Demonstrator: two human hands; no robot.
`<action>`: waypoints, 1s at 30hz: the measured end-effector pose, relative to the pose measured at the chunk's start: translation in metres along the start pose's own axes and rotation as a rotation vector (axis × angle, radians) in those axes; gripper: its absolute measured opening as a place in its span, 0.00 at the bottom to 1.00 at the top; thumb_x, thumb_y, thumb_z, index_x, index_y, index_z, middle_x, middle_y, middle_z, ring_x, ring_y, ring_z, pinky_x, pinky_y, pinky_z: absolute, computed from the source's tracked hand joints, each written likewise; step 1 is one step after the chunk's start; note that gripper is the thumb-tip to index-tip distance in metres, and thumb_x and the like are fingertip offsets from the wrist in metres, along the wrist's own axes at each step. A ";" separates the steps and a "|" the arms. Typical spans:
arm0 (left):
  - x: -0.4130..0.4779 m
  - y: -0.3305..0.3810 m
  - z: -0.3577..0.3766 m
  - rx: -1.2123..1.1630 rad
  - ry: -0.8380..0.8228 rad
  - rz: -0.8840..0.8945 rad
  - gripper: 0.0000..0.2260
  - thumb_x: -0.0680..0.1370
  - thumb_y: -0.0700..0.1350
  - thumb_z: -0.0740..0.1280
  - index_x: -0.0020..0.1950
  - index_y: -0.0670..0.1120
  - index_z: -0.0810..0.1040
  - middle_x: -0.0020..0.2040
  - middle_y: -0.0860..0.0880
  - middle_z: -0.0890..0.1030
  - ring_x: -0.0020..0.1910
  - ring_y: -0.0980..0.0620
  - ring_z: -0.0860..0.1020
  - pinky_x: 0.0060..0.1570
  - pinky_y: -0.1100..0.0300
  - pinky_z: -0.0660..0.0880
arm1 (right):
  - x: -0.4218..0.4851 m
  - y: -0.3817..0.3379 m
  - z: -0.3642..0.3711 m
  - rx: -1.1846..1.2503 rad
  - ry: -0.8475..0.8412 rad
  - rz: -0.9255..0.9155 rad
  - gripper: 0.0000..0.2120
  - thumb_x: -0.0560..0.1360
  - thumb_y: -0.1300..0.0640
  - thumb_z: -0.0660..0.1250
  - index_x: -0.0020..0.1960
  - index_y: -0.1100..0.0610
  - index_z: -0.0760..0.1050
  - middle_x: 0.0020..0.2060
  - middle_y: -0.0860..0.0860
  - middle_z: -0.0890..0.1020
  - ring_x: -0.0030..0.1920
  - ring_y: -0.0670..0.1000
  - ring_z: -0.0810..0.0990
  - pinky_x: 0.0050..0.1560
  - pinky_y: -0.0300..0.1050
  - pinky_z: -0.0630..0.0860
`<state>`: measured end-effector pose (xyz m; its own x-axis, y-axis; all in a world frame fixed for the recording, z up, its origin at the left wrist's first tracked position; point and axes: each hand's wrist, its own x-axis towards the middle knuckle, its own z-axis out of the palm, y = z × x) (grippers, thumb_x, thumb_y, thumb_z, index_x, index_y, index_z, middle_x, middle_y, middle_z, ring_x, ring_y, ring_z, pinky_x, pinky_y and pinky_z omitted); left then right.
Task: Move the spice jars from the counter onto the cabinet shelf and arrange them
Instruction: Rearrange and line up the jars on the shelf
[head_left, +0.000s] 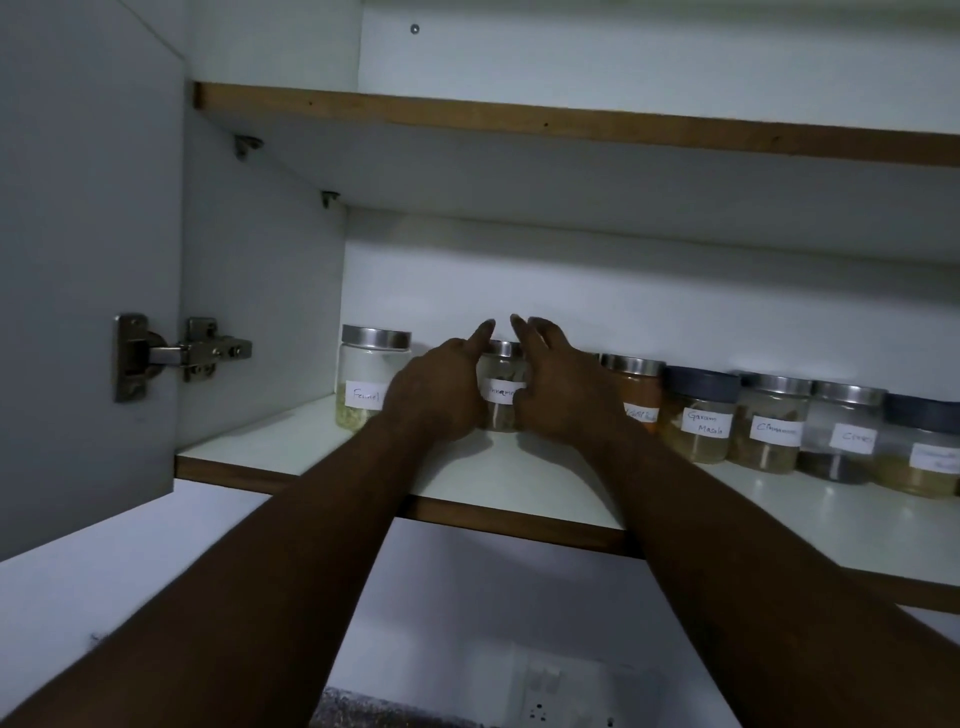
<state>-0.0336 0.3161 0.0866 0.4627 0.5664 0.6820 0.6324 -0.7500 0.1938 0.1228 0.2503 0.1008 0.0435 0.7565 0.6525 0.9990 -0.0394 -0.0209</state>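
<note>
Arranging appears to be the step in hand, since most of the carrying looks done. At least seven jars stand along the back of the cabinet shelf (519, 483): the Fennel jar (366, 387) at far left, then the jar between the hands (501, 395). To the right come an orange-powder jar (638, 387), the Garam Masala jar (698, 418), a jar marked Cinnamon (771, 426), a dark-filled jar (841, 439) and a last jar (919, 449) cut by the frame edge. From the orange-powder jar rightward they sit shoulder to shoulder, while a gap separates Fennel from its neighbour, so spacing is a likely remaining job. Only a sliver of counter (374, 709) shows at the bottom, below a wall socket (545, 691), so I cannot tell whether any jars remain down there. The middle jar stands upright on the shelf, label forward but partly hidden, and its text reads something like Cinnamon. The left hand (441, 387) flanks its left side and the right hand (563, 387) its right side. On both hands the fingers reach up past the steel lid, extended and relaxed, not wrapped round the glass, so both read as unclenched. The right thumb lies at the label edge. Whether the palms actually press the glass is not resolvable in this dim light. Judgement: the jar is being squared or nudged, not lifted.
</note>
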 end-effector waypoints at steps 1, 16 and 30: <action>-0.003 0.002 -0.005 -0.001 0.080 -0.036 0.42 0.71 0.43 0.72 0.81 0.54 0.56 0.68 0.44 0.76 0.57 0.43 0.80 0.51 0.49 0.80 | -0.002 -0.003 -0.002 0.017 0.040 -0.001 0.45 0.75 0.52 0.73 0.83 0.48 0.51 0.82 0.51 0.57 0.69 0.59 0.75 0.63 0.54 0.78; -0.045 -0.088 -0.059 -0.046 0.197 -0.237 0.31 0.73 0.36 0.68 0.74 0.54 0.69 0.65 0.43 0.75 0.59 0.42 0.77 0.47 0.57 0.73 | 0.011 -0.090 0.020 0.149 0.009 -0.315 0.40 0.73 0.54 0.71 0.81 0.51 0.58 0.79 0.49 0.63 0.66 0.58 0.77 0.61 0.53 0.78; 0.006 -0.073 -0.027 -0.046 -0.039 -0.121 0.32 0.77 0.37 0.64 0.80 0.50 0.60 0.72 0.44 0.74 0.68 0.42 0.74 0.65 0.52 0.72 | 0.023 -0.059 0.031 0.029 -0.050 -0.109 0.43 0.73 0.53 0.70 0.83 0.51 0.53 0.82 0.50 0.57 0.77 0.56 0.66 0.71 0.55 0.70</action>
<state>-0.0939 0.3646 0.0958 0.4090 0.6657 0.6242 0.6563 -0.6898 0.3057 0.0656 0.2898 0.0934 -0.0654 0.7866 0.6140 0.9977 0.0632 0.0252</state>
